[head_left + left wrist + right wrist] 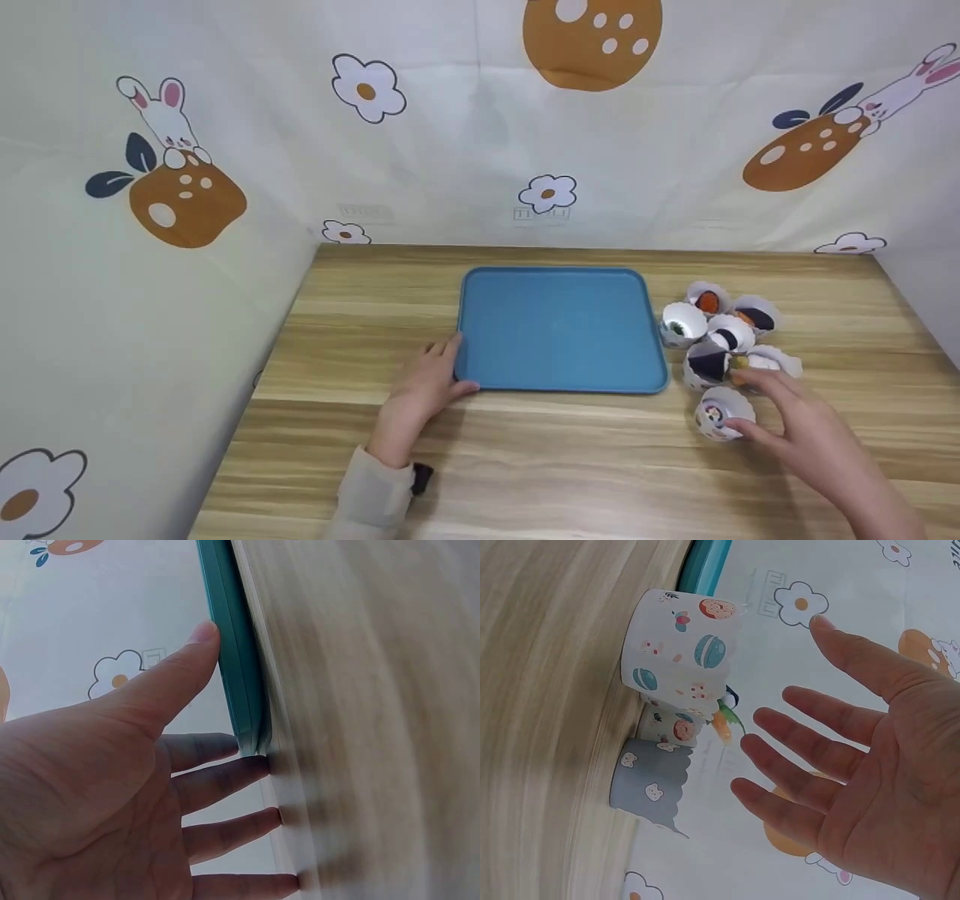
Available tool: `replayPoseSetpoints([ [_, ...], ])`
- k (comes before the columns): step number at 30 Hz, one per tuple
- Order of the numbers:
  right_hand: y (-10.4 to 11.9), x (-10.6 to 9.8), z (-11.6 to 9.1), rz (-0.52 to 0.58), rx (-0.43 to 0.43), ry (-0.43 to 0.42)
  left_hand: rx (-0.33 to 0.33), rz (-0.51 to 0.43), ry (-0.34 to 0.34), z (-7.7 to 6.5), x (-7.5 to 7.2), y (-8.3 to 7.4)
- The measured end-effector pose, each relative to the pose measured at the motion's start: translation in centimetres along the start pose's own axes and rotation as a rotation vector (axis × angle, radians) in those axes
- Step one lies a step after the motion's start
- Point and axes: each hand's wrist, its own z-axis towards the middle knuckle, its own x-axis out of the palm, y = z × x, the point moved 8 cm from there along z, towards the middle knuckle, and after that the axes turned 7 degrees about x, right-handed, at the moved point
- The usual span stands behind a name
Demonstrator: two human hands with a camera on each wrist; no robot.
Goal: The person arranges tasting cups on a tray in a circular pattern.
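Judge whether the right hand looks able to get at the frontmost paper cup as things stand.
Probably yes: the right hand is open beside the cup, its thumb near the rim in the head view, and nothing appears to stand between them.

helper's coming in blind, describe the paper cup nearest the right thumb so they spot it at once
On the wooden table, find the blue tray, then the group of paper cups to its right. The wanted cup sits at the group's near end, beside the right hand. Of all these, it stands farthest from the back wall, with a small multicoloured piece inside.
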Motion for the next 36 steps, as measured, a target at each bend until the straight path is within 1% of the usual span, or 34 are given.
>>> replayPoseSetpoints([
  [4,-0.5,0.6,0.1,0.005,0.057,0.078,0.001,0.013,0.006,0.1,-0.1,0.0],
  [6,-0.6,0.8,0.1,0.005,0.070,0.100,0.000,0.012,0.008,0.1,0.0,0.0],
  [8,-0.7,0.8,0.1,0.008,0.049,0.075,-0.002,0.006,0.009,0.0,0.0,0.1],
  [13,-0.9,1.0,-0.1,0.018,0.029,0.055,-0.003,-0.014,0.002,-0.1,0.0,0.1],
  [17,-1.2,1.2,-0.1,0.011,0.062,0.096,-0.005,-0.020,0.000,-0.1,0.1,0.1],
  [24,-1.3,1.4,-0.2,0.003,0.056,0.102,0.018,-0.006,-0.005,0.1,0.1,-0.1],
  [29,-1.3,1.7,-0.2,0.003,0.072,0.118,0.018,-0.013,-0.010,0.0,0.0,-0.1],
  [36,-1.0,2.2,-0.1,-0.014,0.057,0.130,0.017,-0.008,-0.004,-0.1,0.0,-0.1],
])
